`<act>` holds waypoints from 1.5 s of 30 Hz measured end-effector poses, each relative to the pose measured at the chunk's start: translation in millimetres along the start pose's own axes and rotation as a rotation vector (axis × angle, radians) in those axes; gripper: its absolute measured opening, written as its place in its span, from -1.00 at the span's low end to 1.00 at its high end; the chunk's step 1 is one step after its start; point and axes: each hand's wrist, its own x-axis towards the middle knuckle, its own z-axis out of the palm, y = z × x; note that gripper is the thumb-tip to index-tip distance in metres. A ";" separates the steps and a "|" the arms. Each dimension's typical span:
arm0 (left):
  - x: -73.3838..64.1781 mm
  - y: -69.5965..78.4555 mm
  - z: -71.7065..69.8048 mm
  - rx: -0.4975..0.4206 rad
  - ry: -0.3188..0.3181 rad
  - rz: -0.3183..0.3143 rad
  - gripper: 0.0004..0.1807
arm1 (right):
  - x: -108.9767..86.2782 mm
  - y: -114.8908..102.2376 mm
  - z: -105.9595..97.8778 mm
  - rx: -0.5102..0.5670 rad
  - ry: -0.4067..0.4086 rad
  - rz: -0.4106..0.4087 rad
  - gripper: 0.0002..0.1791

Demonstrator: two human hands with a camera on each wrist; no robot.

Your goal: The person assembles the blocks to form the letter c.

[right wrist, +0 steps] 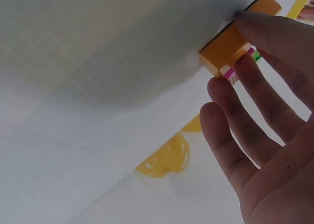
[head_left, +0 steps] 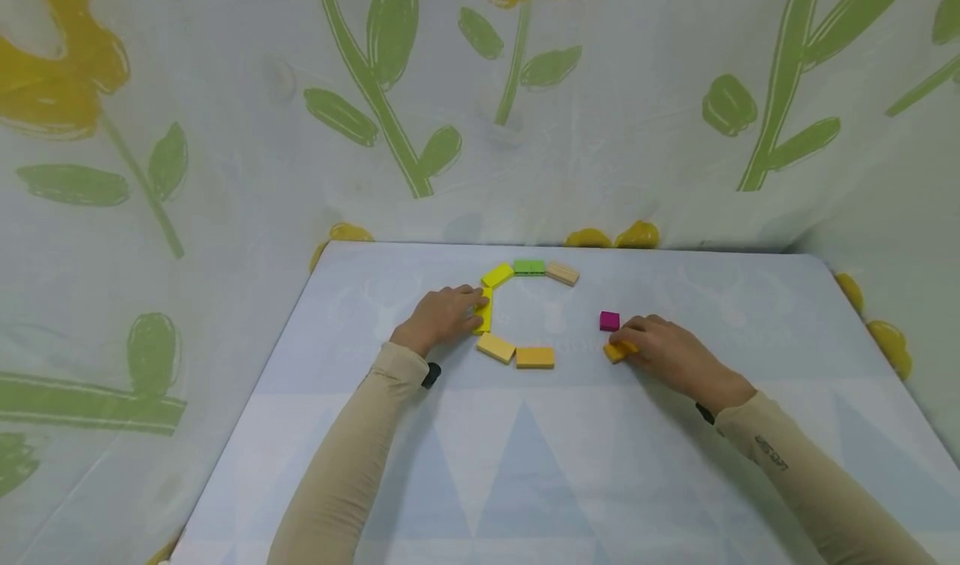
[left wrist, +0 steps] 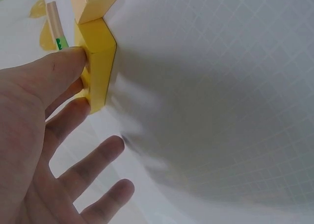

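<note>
My left hand [head_left: 444,313] pinches a yellow block [head_left: 487,315] at the left side of a curved row of blocks. In the left wrist view, the thumb and nearest fingers touch that yellow block [left wrist: 103,62], while the other fingers are spread apart from it. My right hand [head_left: 671,355] holds an orange block [head_left: 617,352] between thumb and fingers, right of the row. The right wrist view has this orange block [right wrist: 223,50] at the fingertips, its far part partly covered by the thumb. Just behind it lies a magenta block [head_left: 610,321].
The row also has another yellow block [head_left: 497,276], a green block [head_left: 529,267] and a plain wood block [head_left: 562,273] at the back. A cream block [head_left: 496,348] and a light orange block [head_left: 535,357] lie in front. A flower-patterned cloth [head_left: 600,132] hangs behind the table [head_left: 517,498].
</note>
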 end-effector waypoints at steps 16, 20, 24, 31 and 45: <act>0.2 0.2 -0.4 0.002 -0.007 0.002 -0.52 | -6.3 -1.8 -2.6 -0.025 0.004 -0.034 -0.56; 0.6 0.2 0.2 0.002 -0.008 -0.004 -0.52 | -7.8 -1.7 -5.8 -0.012 0.007 -0.015 -0.57; 1.0 -0.2 0.9 0.002 -0.007 -0.004 -0.52 | -8.8 -0.6 -8.8 -0.001 0.032 -0.016 -0.55; 1.3 -0.8 1.6 -0.004 -0.007 -0.007 -0.53 | -7.8 0.7 -12.0 -0.001 0.134 -0.064 -0.50; 1.4 -1.7 1.8 -0.011 0.004 -0.002 -0.53 | 5.9 1.3 -16.5 0.026 0.381 -0.159 -0.37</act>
